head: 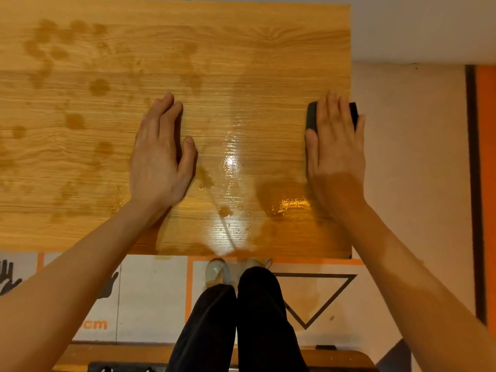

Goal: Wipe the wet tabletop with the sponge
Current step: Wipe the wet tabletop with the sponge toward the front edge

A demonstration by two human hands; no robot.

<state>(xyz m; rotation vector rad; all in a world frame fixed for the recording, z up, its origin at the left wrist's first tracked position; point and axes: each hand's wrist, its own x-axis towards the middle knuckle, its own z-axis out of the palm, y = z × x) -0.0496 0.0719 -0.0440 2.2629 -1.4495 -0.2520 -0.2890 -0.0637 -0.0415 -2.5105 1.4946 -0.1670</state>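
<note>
A wooden tabletop [107, 63] fills the upper left of the head view. A glossy wet patch [233, 167] spreads across its near right part, and several darker damp spots [99, 87] dot its left half. My left hand [158, 154] lies flat on the wood, fingers together, holding nothing. My right hand [335, 146] presses flat on a black sponge [312, 116] at the table's right edge. Only the two ends of the sponge show beside my fingers.
The table's right edge [351, 157] and near edge [188, 253] border a pale floor with orange and black markings [316, 299]. My legs and shoes [217, 272] stand just under the near edge. An orange panel [485, 183] runs down the far right.
</note>
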